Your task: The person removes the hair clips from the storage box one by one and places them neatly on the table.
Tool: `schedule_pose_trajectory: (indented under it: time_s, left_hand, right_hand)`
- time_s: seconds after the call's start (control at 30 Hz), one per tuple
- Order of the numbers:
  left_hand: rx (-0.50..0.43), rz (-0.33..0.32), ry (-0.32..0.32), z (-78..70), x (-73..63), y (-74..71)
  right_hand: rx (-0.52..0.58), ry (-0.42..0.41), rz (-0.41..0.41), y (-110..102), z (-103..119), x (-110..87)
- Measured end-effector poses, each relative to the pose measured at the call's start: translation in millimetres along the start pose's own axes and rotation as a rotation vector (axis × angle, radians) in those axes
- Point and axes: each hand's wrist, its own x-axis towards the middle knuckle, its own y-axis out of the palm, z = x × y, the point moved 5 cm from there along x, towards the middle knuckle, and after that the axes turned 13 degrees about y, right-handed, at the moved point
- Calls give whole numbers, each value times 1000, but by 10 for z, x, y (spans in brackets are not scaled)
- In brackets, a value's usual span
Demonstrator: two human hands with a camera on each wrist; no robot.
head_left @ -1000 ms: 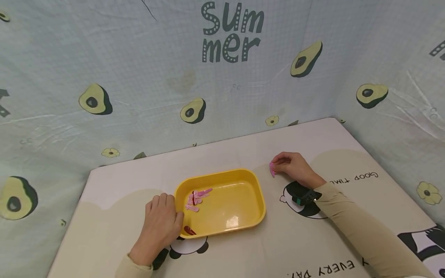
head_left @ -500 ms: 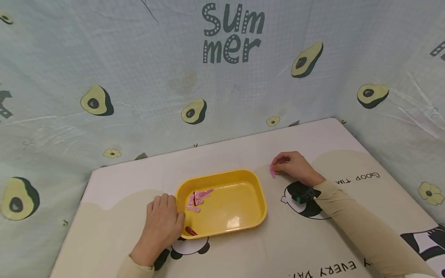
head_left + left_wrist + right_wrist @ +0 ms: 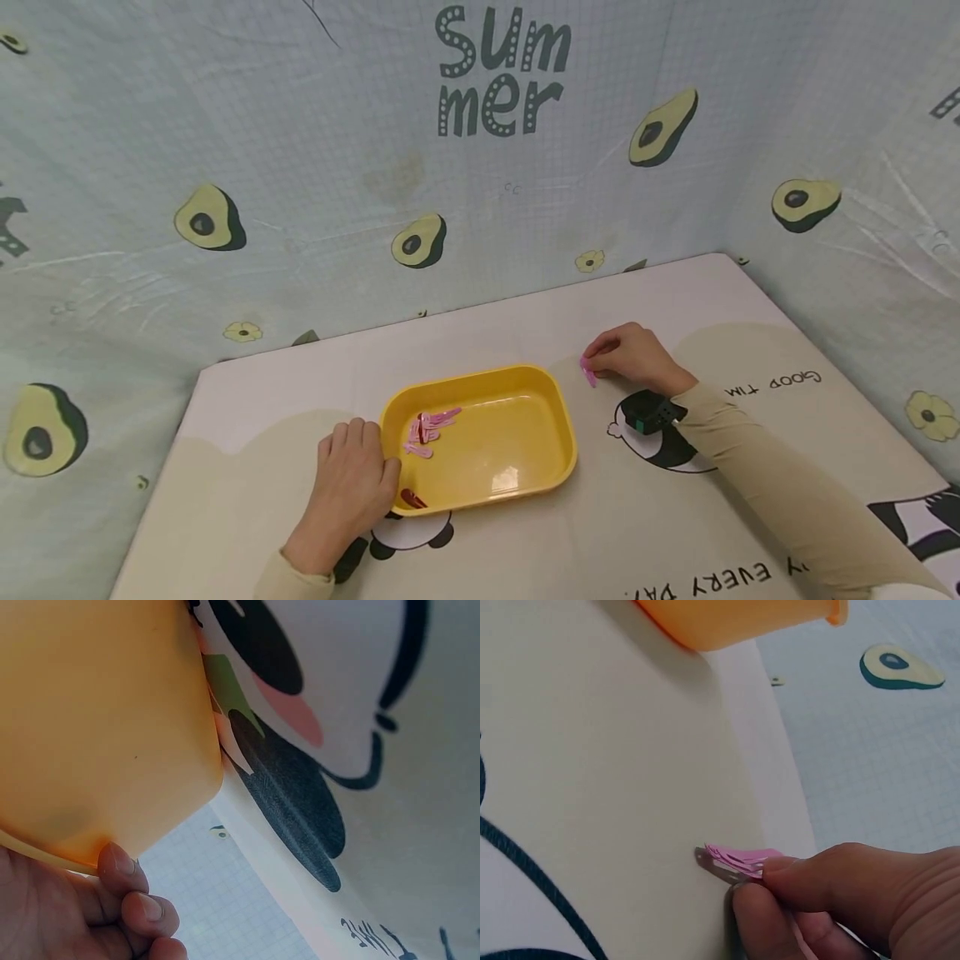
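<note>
My right hand (image 3: 633, 357) pinches pink snap hair clips (image 3: 739, 859) between thumb and fingertips, just over the table to the right of the tray. In the right wrist view they look like a small stack, their far ends pointing away from the thumb. My left hand (image 3: 352, 479) grips the left rim of a yellow tray (image 3: 480, 502), with curled fingertips (image 3: 118, 866) showing below the rim in the left wrist view. Inside the tray's left side lies a small heap of pink hair clips (image 3: 420, 450) with a dark red one among them. A dark red clip (image 3: 412, 498) sits in the near left corner.
The table (image 3: 525, 550) wears a cloth printed with pandas and lettering. A hanging sheet (image 3: 315, 167) with avocado prints rises behind it and along both sides. A black wrist device (image 3: 651, 412) sits at my right wrist.
My right hand has shifted very slightly, the pink clips still pinched and their lower end tilting a little to the right. The left hand and tray stay in place.
</note>
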Motion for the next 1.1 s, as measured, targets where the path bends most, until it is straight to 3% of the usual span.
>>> schedule_pose_trajectory:
  time_s: [0.2, 0.57, 1.1]
  left_hand:
    - [-10, -8, 0, -16, 2, 9]
    - [-15, 6, -15, -11, -24, 28]
    - [7, -58, 28, 8, -22, 4]
  right_hand:
    - [-50, 24, 4, -36, 27, 1]
    - [47, 149, 92, -53, 6, 2]
    - [83, 87, 43, -137, 122, -83]
